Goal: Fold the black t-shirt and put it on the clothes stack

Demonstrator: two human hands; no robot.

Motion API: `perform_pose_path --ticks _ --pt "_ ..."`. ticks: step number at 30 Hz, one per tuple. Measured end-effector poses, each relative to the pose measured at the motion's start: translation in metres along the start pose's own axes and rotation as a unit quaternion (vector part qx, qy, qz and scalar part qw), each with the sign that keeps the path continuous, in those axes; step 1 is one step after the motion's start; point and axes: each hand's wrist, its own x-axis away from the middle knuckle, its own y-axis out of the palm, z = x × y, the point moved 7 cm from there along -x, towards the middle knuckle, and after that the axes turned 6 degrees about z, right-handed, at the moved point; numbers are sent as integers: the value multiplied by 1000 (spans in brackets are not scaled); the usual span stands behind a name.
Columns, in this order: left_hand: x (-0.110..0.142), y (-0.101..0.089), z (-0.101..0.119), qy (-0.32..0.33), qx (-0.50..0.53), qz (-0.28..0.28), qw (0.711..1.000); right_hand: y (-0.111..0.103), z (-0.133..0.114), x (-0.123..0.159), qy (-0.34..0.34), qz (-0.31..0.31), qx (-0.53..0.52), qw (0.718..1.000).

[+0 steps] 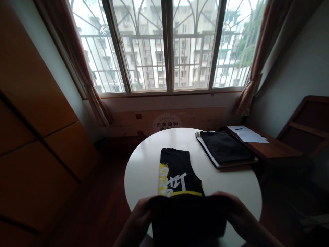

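My left hand (141, 214) and my right hand (234, 206) are closed on the upper corners of a black garment (189, 219), stretched between them over the near edge of the round white table (141, 164). This held cloth is very dark, and its exact kind does not show. Just beyond it a black sleeveless top (177, 168) lies flat, folded lengthwise, with yellow patches and pale lettering. The held cloth covers the top's near end; whether the two are one piece I cannot tell. My fingertips are partly hidden by the fabric.
On the table's right side lies a stack of folded black cloth (223, 147) with white edges. Beyond it, papers (248, 133) rest on a wooden surface (277, 147). A wooden cabinet (33, 137) stands at left. A barred window (167, 51) with tied curtains fills the back.
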Motion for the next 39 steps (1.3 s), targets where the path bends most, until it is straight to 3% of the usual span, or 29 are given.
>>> perform_pose_path --ticks 3,5,8,14,20,24,27,31,34,36,37,39 --pt "-57 5 -6 -63 71 32 995 6 6 -62 70 25 -96 993" --pt "-92 4 -19 -90 97 69 989 14 24 -99 108 48 -150 982" --pt "-139 2 -41 -113 110 78 984 30 60 -141 149 48 -198 968" --pt "-217 -1 -76 -180 85 61 978 47 118 -208 164 30 -168 972" --pt "-264 -3 -105 -210 10 73 975 60 172 -253 185 39 -108 976" --pt "-277 -5 -124 -200 -77 98 972 66 196 -265 179 37 -57 982" --pt "-284 -10 -130 -167 -163 114 966 65 202 -271 162 39 -6 986" --pt "-283 -18 -116 -91 -275 136 947 56 189 -277 123 71 69 987" --pt "-264 -17 -94 -25 -321 144 936 46 162 -267 67 99 101 988" --pt "-241 -8 -79 27 -350 99 931 44 135 -247 12 92 109 990" --pt "-225 1 -72 63 -373 50 924 45 120 -232 -16 75 110 991" --pt "-186 23 -67 105 -395 -77 909 57 88 -194 -94 -23 132 987"
